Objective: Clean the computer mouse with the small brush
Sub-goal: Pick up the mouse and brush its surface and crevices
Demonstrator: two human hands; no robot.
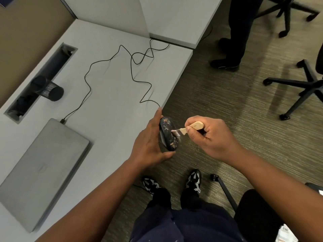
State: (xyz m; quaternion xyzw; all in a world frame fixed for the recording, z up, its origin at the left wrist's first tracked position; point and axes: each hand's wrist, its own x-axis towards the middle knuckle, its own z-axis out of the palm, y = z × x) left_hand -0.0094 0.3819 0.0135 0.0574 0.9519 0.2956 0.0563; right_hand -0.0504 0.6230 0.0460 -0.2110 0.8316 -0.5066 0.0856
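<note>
**Brush bristles on the speckled mouse, just off the desk edge**

Grey desk [108,95] fills the frame from 7 o'clock up to 12 o'clock, and striped carpet [227,105] covers the floor on the other side. We stand at the desk's edge with our 2 patterned shoes [193,179] showing at 6 o'clock.

Our left hand [150,144] holds the computer mouse [168,133] near the centre of the view, just past the desk edge and above the carpet. The mouse is dark, flecked with gold-brown specks, and tipped on its side so its top faces 3 o'clock. Our thumb lies under its near end and our fingers run along its far side, so the grasp is wrapped around the mouse.

Our right hand [211,137] clasps the small brush [188,128] by its pale wooden handle, fingers curled tightly around it. The light bristles point toward 9 o'clock and touch the middle of the mouse's top.

A thin black cable [132,67] leaves the mouse's far end and loops across the desk toward 12 o'clock; another stretch runs to a closed grey laptop [43,168] at 8 o'clock. A black mesh cup [49,89] lies on its side at 10 o'clock, beside a recessed cable tray [42,81]. At 1 o'clock we see another person's dark trousers and shoes [225,64], and office chair bases [300,88] at 3 o'clock.
</note>
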